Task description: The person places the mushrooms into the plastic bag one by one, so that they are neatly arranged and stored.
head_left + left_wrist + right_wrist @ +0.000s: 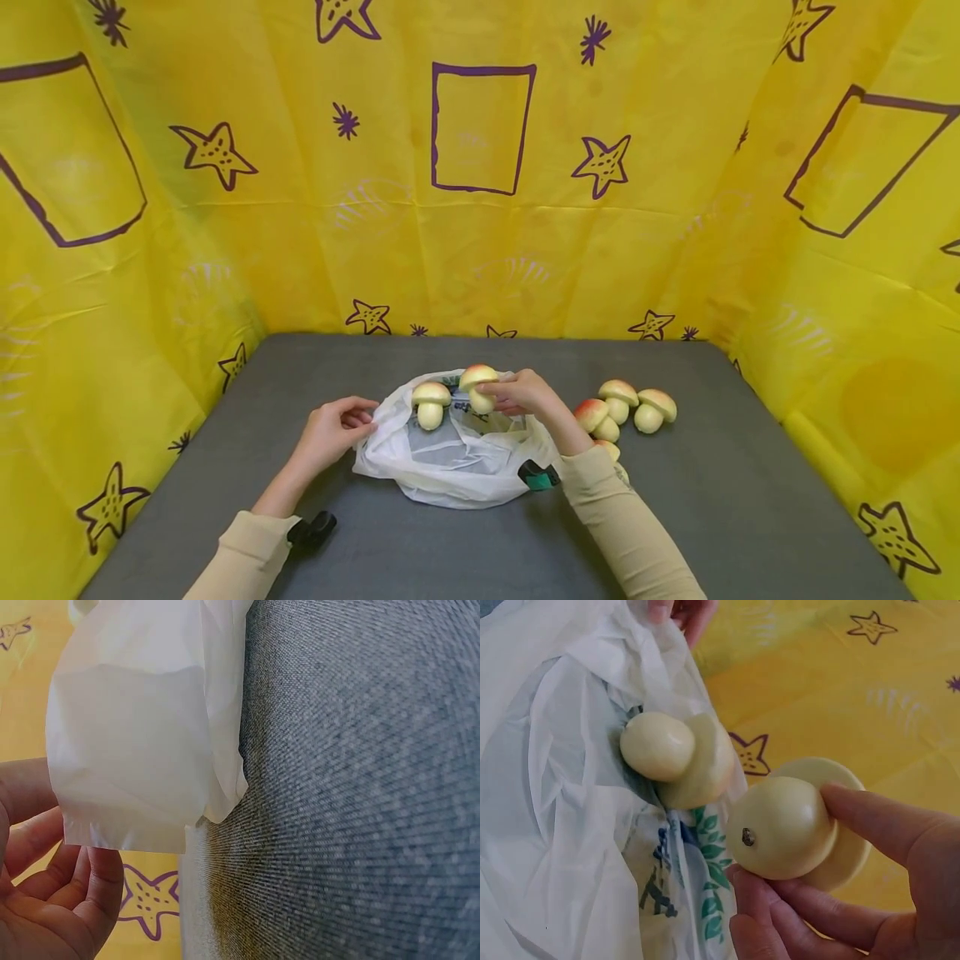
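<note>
Through my feed, the right hand (pixel 527 392) pinches a mushroom (pixel 478 377) over the far side of the bag (pixel 468 490); I'd steer it clear of the second mushroom (pixel 431 405) at the bag's mouth. Left hand (pixel 330 429) meets the bag's left rim, grip unclear; I'd hold that rim wide

A dark grey tabletop (pixel 750 517) is being enclosed at the back and sides by yellow cloth walls (pixel 660 267). These are being decorated by purple-outlined stars (pixel 214 155), spiky bursts (pixel 347 122) and four-sided frames (pixel 482 129), while an orange disc (pixel 900 414) is being displayed low on the right wall.
</note>
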The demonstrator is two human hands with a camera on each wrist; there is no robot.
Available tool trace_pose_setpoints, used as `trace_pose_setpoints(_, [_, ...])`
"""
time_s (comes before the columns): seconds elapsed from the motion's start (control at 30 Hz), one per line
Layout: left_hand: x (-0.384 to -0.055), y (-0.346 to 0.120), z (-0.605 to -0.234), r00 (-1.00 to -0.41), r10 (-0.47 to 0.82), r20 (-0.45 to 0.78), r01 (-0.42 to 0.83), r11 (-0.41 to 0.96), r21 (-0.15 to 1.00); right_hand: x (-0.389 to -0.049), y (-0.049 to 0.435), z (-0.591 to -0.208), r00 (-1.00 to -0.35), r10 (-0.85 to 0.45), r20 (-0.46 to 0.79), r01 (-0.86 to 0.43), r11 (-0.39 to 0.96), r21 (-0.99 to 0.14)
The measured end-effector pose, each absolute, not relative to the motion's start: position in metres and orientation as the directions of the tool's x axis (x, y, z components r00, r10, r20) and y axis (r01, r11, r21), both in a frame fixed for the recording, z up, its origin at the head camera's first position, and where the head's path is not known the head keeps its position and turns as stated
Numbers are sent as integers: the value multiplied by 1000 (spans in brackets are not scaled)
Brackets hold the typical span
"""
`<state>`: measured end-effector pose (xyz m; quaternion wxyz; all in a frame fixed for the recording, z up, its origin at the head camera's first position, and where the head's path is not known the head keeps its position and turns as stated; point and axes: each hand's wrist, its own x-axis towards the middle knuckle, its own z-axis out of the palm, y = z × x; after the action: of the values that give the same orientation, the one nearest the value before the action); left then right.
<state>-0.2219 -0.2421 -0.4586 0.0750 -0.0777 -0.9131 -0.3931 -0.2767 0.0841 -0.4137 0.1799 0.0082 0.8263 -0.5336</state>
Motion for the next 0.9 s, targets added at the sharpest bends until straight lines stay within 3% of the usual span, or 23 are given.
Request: trace_pose_setpoints(0.9, [-218, -245, -462, -970, 69, 231, 216, 676, 704, -292, 70, -448, -890, -146, -432, 325, 460, -826])
